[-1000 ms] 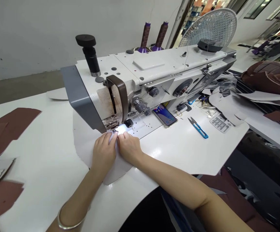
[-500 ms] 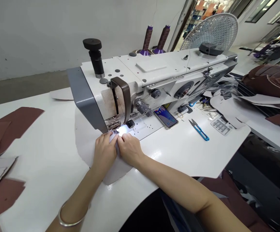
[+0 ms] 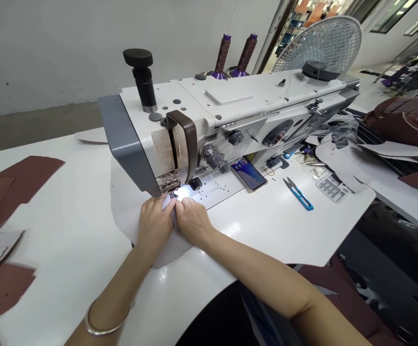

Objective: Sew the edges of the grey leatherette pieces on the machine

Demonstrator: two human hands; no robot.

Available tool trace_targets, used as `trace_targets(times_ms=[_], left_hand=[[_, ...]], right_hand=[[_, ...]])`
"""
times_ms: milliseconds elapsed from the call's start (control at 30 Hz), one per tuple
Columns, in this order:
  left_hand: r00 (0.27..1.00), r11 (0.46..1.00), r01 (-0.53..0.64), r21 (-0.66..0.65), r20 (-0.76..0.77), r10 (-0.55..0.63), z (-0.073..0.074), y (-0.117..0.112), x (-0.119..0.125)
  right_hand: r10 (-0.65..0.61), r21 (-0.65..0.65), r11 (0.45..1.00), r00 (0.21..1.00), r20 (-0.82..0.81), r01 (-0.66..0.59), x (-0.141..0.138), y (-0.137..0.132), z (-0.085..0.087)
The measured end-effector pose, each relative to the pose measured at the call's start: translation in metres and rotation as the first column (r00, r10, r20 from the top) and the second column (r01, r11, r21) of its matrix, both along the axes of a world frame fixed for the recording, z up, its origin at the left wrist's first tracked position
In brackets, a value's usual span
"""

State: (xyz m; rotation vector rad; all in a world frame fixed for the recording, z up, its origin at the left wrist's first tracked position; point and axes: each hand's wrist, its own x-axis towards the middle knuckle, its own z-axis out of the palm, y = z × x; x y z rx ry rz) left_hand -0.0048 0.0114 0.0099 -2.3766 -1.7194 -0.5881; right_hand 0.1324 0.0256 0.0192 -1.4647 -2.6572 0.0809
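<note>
A pale grey piece of material (image 3: pixel 172 250) lies on the white table and runs under the needle area of the sewing machine (image 3: pixel 194 105). My left hand (image 3: pixel 155 218) is closed on it at the left, thumb toward the presser foot (image 3: pixel 172 193). Close beside it, my right hand (image 3: pixel 193 221) grips the same piece, its fingers curled and thumb near the left thumb. Both sets of fingertips are just in front of the lit presser foot. The material's edge between the hands is partly hidden by the fingers.
Blue thread snips (image 3: pixel 298 193) and a phone (image 3: pixel 249 174) lie right of the hands. Brown cut pieces (image 3: pixel 24 187) lie at the left. Behind the machine stand two brown thread cones (image 3: pixel 223 55) and a fan (image 3: pixel 320 43). More brown pieces (image 3: pixel 403 120) are piled at the right.
The grey material has shifted slightly forward toward the machine, its near edge now closer to the hands. Both hands keep their hold near the presser foot. The view has moved a little.
</note>
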Motion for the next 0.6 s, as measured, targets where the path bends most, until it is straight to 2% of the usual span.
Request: trace_targets(times_ms=[600], left_hand=[[1.0,1.0,-0.016,0.014,-0.009,0.016,-0.0036,0.0005,-0.0011]], right_hand=[[0.045,-0.07,0.997,0.999,0.027,-0.043,0.0007,0.0003,0.0092]])
